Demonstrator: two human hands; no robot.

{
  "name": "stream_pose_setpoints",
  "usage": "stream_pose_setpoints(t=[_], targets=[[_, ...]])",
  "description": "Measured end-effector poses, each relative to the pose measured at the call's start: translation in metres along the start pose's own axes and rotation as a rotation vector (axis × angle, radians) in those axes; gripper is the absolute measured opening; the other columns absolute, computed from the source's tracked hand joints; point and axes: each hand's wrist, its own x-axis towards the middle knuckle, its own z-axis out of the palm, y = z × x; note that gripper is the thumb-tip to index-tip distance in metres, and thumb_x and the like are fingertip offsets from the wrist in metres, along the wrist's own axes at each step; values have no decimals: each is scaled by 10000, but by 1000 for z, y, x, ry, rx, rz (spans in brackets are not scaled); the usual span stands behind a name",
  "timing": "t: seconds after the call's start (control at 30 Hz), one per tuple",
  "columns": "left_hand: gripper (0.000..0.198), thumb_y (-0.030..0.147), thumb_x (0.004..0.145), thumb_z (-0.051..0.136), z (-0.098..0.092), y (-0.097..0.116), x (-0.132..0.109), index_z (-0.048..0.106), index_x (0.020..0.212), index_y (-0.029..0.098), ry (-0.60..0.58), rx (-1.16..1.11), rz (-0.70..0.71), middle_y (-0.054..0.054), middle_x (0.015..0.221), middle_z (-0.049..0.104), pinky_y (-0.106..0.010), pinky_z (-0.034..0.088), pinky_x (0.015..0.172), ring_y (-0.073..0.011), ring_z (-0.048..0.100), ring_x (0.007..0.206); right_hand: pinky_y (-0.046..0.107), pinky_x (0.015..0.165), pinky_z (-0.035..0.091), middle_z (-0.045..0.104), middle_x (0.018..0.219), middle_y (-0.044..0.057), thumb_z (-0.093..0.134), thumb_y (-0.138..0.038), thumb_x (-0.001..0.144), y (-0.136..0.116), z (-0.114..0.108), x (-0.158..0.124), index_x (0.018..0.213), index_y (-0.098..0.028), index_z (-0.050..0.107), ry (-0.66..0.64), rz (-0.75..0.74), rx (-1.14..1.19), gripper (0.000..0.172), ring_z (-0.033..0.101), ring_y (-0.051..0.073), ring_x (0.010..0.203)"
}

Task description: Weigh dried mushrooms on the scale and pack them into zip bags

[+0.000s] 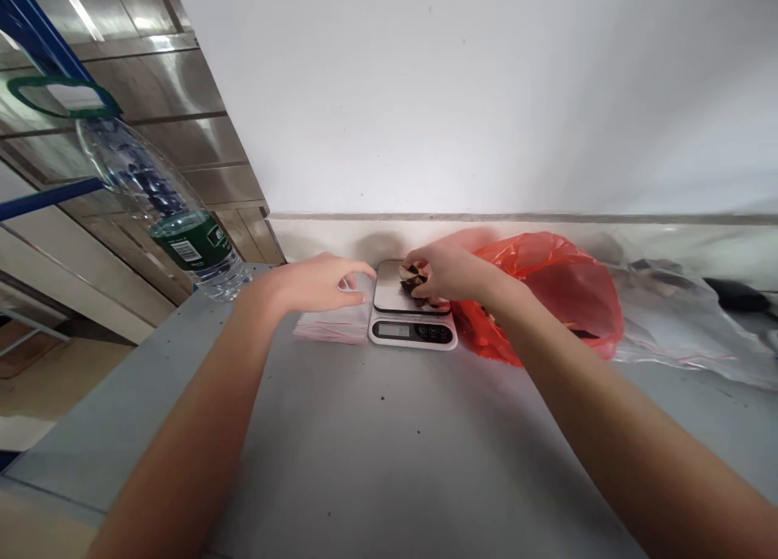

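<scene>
A small white kitchen scale [414,334] with a metal plate and a dark display strip stands on the grey table. Over its plate, my right hand [446,272] has its fingers closed on dark-and-pale dried pieces [413,279], whose exact kind I cannot make out. Whether the pieces rest on the plate I cannot tell. My left hand [322,283] hovers at the scale's left side, thumb and fingers apart, holding nothing. Below it lies a stack of clear zip bags [333,324]. A red plastic bag [550,259] stands open to the right, partly behind my right forearm.
A large clear bottle [194,239] with a green label stands at the table's left back corner. Clear plastic bags [674,324] and a black object [737,294] lie at the right. The white wall [474,97] rises behind the grey table [365,445].
</scene>
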Motion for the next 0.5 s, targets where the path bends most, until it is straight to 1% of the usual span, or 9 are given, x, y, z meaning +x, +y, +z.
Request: stream_pose_setpoints(t=[0.07,0.13,0.2,0.27,0.3,0.33,0.4,0.43,0.5], targets=[[609,527,939,541,1,2,1,551,1525,361,-11,-3,7,-66,1476,681,-388,536,955,-319,690,1210,245,562,462,668,800,-22,634,11,812,-1,-1,-4,1159,-222,687,7,17,-28,422,569,108,536],[615,524,945,534,2,3,1,533,1541,368,-21,6,0,-65,1486,674,-400,532,964,-322,683,1221,251,642,501,730,857,8,639,-20,853,-1,-3,-8,1329,-227,669,27,12,-43,520,633,131,609],[615,531,947,526,2,4,2,534,1541,373,-26,15,-7,-61,1500,664,-397,532,959,-321,684,1221,259,722,524,774,950,55,630,-79,908,1,-4,-11,1383,-205,657,99,-3,-27,492,707,173,770],[610,543,943,519,2,4,2,549,1529,373,-25,17,-11,-54,1492,671,-377,541,933,-317,693,1207,260,756,529,784,1091,103,638,-163,944,4,-8,-16,1298,-185,707,208,-38,-15,361,724,214,958],[608,548,940,517,1,3,2,559,1520,370,-26,20,-13,-53,1482,680,-365,547,913,-315,700,1196,259,751,526,777,1138,109,651,-204,950,6,-11,-19,1220,-186,734,256,-60,-17,282,717,224,1003],[605,551,937,517,1,3,2,571,1510,364,-25,25,-17,-54,1468,691,-354,551,889,-313,706,1183,258,729,519,774,1135,102,667,-236,948,8,-15,-23,1127,-193,750,287,-74,-27,202,712,222,990],[593,544,930,518,0,4,2,595,1487,356,-23,37,-27,-58,1445,707,-333,556,841,-314,714,1167,259,637,471,758,954,57,689,-263,929,12,-25,-32,908,-212,729,277,-67,-79,68,677,187,816],[581,536,926,521,0,4,2,609,1472,357,-26,43,-30,-57,1439,711,-326,557,822,-314,716,1164,267,580,420,704,812,27,690,-248,913,15,-30,-38,795,-222,683,249,-34,-120,120,620,164,701],[555,516,916,528,0,3,1,633,1441,367,-31,54,-33,-48,1439,711,-317,557,797,-316,715,1165,297,513,282,490,596,-21,678,-181,858,19,-39,-47,609,-240,529,180,86,-224,296,445,130,535]])
